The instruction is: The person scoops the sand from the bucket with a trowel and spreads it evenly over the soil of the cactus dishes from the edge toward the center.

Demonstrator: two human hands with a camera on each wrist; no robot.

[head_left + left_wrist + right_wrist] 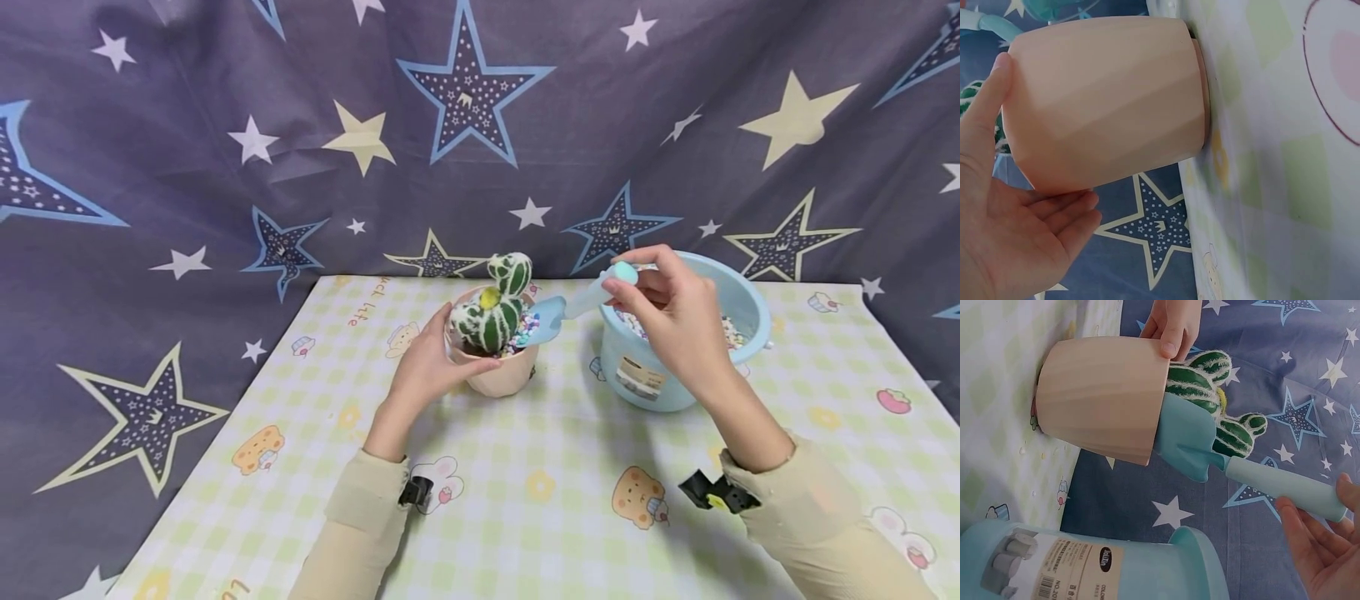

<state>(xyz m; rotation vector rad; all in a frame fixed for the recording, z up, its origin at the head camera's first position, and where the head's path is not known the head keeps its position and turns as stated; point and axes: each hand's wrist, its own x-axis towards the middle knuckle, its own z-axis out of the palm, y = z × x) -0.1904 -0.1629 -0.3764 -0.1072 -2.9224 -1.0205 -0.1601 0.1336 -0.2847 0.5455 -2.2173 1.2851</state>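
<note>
Right fingers around blue shovel, left fingers around cactus pot

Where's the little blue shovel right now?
In the head view, the shovel is just right of the cactus, dipping into the pot. The right hand holds it, beside the bucket.

My bare left hand curves, thumb apart from bent fingers; my bare right hand pinches; my beige-sleeved forearms reach forward.
</note>
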